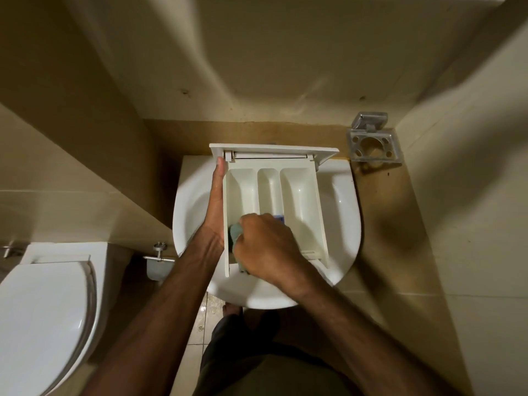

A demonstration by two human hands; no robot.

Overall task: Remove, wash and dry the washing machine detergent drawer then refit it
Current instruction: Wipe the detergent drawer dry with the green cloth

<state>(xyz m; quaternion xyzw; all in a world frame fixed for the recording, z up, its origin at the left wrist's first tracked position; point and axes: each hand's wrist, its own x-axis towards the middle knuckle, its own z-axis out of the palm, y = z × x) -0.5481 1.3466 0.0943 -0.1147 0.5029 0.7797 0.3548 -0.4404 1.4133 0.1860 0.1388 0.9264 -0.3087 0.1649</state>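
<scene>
White plastic detergent drawer [297, 195] over the basin [343, 207], front panel farthest. Left hand [215, 201] gripping its left wall, thumb straight along the side. Right hand [265, 244] curled tight round a pale green cloth [235, 234], pressed into the left compartment's near end.

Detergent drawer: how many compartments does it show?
3, side by side in the detergent drawer: left compartment, middle compartment, right compartment. The right hand and green cloth cover the near ends; more may be hidden.

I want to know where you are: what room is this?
Most likely a bathroom: a white sink, a toilet beside it, and a metal toothbrush holder on the wall.
</scene>
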